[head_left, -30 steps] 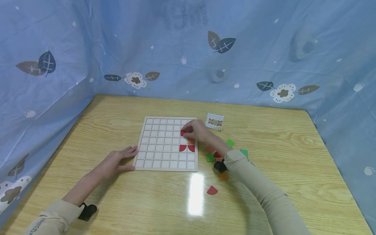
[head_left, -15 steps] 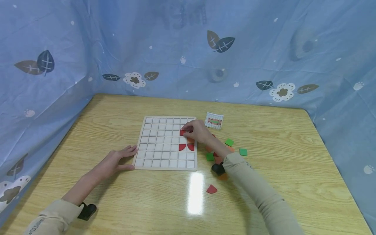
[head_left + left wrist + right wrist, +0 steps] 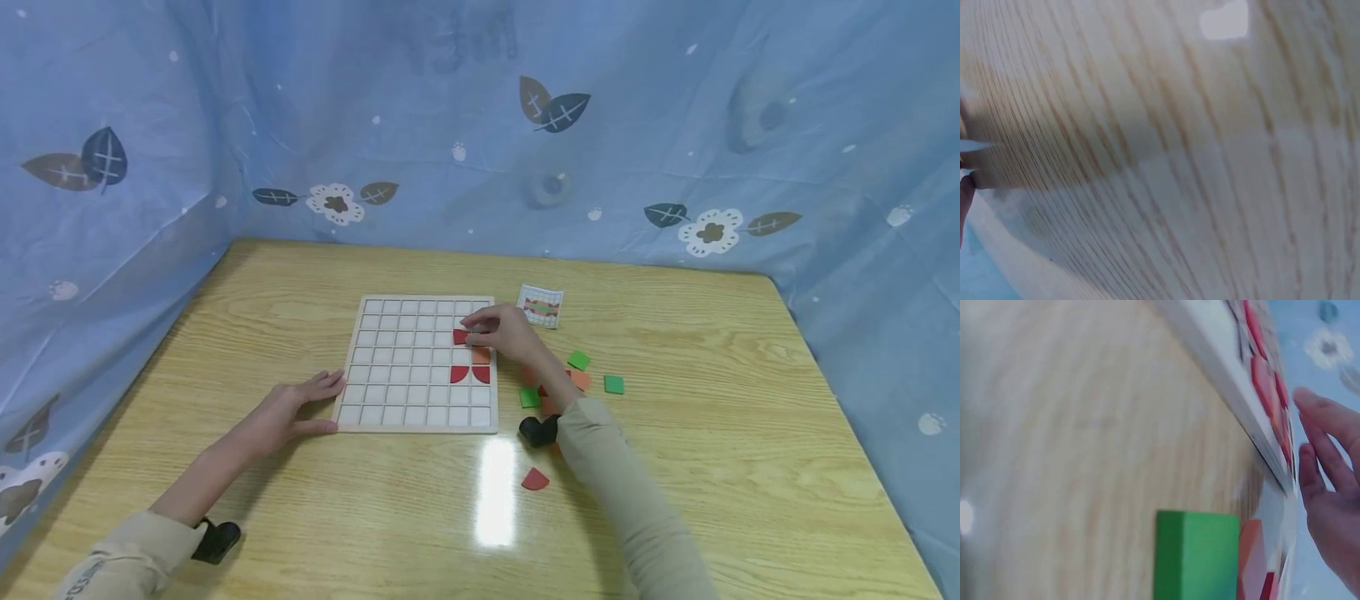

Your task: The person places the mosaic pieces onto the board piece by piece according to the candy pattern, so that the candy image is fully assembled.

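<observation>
Left hand (image 3: 292, 406): thumb well apart from fingers, tips at left edge of grid board (image 3: 405, 375) and its lower left corner; nothing gripped. Right hand (image 3: 512, 335): fingers bent over board's right side, thumb and forefinger slightly apart beside red piece (image 3: 459, 337); cannot tell whether pinched. Red piece lies in board cell. Nearer on board: orange square (image 3: 481, 356), two red quarter-rounds (image 3: 459, 375). Right of board, on bench (image 3: 712, 400): green square (image 3: 614, 384), printed card (image 3: 541, 307).

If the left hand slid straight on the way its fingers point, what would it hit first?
The left hand would probably meet the board first; it seems to touch its edge.
</observation>
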`<control>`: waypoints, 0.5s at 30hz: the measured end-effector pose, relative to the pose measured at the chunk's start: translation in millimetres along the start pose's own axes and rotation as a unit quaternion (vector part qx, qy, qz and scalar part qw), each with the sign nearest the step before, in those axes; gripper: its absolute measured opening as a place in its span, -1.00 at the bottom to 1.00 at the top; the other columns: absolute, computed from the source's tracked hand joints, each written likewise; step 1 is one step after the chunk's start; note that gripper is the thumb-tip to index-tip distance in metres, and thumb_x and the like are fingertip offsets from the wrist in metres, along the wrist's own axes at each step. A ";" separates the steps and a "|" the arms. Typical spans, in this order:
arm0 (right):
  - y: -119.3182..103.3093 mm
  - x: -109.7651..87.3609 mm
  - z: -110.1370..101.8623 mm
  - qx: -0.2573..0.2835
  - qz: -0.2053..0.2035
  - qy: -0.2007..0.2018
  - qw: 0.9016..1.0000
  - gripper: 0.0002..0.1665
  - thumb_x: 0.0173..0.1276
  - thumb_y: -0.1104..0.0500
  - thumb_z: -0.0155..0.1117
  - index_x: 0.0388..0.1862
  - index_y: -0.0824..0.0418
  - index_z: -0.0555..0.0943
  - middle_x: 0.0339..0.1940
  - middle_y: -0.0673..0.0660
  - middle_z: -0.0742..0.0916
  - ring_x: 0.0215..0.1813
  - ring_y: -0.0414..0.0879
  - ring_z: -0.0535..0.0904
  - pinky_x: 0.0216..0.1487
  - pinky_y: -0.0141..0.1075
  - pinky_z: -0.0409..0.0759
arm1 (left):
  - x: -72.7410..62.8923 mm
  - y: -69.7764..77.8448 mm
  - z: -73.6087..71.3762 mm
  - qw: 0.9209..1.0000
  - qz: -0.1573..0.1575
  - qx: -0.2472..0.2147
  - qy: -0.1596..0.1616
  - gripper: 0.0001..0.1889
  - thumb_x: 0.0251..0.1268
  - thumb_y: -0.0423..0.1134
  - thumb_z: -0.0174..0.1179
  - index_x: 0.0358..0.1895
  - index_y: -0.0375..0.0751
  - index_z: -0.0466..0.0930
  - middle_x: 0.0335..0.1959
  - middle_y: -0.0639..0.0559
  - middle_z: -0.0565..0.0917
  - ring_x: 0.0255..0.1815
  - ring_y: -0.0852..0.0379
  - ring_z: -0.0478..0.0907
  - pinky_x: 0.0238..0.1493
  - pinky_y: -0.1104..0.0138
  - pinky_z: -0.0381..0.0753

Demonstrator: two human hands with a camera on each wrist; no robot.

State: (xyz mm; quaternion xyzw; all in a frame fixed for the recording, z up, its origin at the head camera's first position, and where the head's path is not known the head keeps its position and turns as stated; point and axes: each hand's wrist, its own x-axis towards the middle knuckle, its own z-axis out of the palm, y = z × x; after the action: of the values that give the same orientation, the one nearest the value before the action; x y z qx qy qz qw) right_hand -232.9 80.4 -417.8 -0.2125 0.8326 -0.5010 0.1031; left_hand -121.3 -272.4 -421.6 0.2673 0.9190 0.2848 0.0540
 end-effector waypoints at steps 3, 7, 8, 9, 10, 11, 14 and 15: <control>5.7 0.0 -4.8 0.028 0.009 -0.013 0.999 -0.70 0.27 0.31 0.34 -0.01 0.35 0.67 -0.04 0.21 0.72 -0.09 -0.01 0.64 -0.13 -0.31 0.61 | -0.6 0.0 -0.1 1.000 -0.003 -0.003 -0.002 -0.29 0.06 -0.18 0.39 0.25 -0.51 0.39 0.30 -0.38 0.36 0.32 -0.41 0.23 0.19 -0.21 0.29; 16.8 3.8 -5.8 0.044 0.018 -0.020 0.999 -0.70 0.27 0.29 0.35 0.00 0.31 0.68 -0.03 0.17 0.72 -0.17 -0.07 0.63 -0.22 -0.35 0.58 | -1.3 0.8 0.2 1.000 0.000 -0.002 -0.001 -0.29 0.05 -0.18 0.39 0.25 -0.51 0.39 0.30 -0.37 0.37 0.32 -0.42 0.24 0.18 -0.21 0.29; 17.5 4.0 -5.9 0.048 0.019 -0.021 0.998 -0.69 0.27 0.30 0.35 0.00 0.31 0.68 -0.04 0.17 0.72 -0.18 -0.07 0.63 -0.23 -0.36 0.58 | -1.4 1.1 0.3 1.000 0.003 0.000 0.001 -0.29 0.05 -0.18 0.40 0.25 -0.51 0.40 0.29 -0.37 0.37 0.31 -0.42 0.24 0.18 -0.21 0.29; 17.9 4.2 -5.6 0.050 0.020 -0.021 0.998 -0.70 0.27 0.30 0.35 0.00 0.32 0.68 -0.04 0.17 0.72 -0.20 -0.08 0.62 -0.24 -0.37 0.57 | -1.5 1.4 0.4 1.000 0.003 0.000 0.001 -0.29 0.05 -0.19 0.40 0.25 -0.51 0.40 0.29 -0.37 0.37 0.31 -0.42 0.25 0.18 -0.21 0.29; 18.2 4.4 -5.3 0.052 0.022 -0.021 0.998 -0.70 0.27 0.30 0.35 -0.01 0.32 0.68 -0.04 0.17 0.73 -0.21 -0.08 0.62 -0.25 -0.37 0.57 | -1.5 1.7 0.5 1.000 0.003 0.001 0.001 -0.29 0.05 -0.19 0.40 0.25 -0.51 0.40 0.29 -0.37 0.38 0.31 -0.42 0.25 0.17 -0.21 0.30; 18.5 4.7 -4.6 0.049 0.023 -0.019 0.998 -0.71 0.27 0.30 0.35 -0.02 0.31 0.69 -0.06 0.17 0.73 -0.22 -0.08 0.61 -0.26 -0.38 0.55 | -1.4 2.0 0.6 1.000 0.001 0.003 0.001 -0.29 0.05 -0.19 0.40 0.25 -0.51 0.40 0.29 -0.37 0.38 0.30 -0.42 0.25 0.17 -0.21 0.30; 17.6 4.9 -2.5 0.036 0.023 -0.013 0.999 -0.73 0.27 0.30 0.34 -0.04 0.31 0.70 -0.08 0.18 0.74 -0.20 -0.07 0.62 -0.24 -0.38 0.55 | -1.1 3.3 0.5 1.000 -0.007 0.004 -0.003 -0.29 0.04 -0.20 0.41 0.25 -0.51 0.40 0.29 -0.37 0.37 0.31 -0.42 0.25 0.18 -0.21 0.30; 17.2 4.9 -1.7 0.029 0.025 -0.010 0.999 -0.74 0.27 0.30 0.35 -0.05 0.30 0.70 -0.09 0.17 0.74 -0.19 -0.07 0.62 -0.22 -0.38 0.55 | -0.8 3.9 0.4 1.000 -0.010 0.002 -0.005 -0.29 0.04 -0.21 0.41 0.25 -0.51 0.40 0.30 -0.38 0.37 0.31 -0.42 0.25 0.19 -0.21 0.30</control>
State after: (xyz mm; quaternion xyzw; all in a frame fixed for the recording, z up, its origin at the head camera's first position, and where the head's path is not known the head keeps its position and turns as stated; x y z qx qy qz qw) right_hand -242.2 86.5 -431.9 -0.1935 0.8215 -0.5204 0.1299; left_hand -118.7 -270.0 -419.9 0.2593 0.9219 0.2812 0.0611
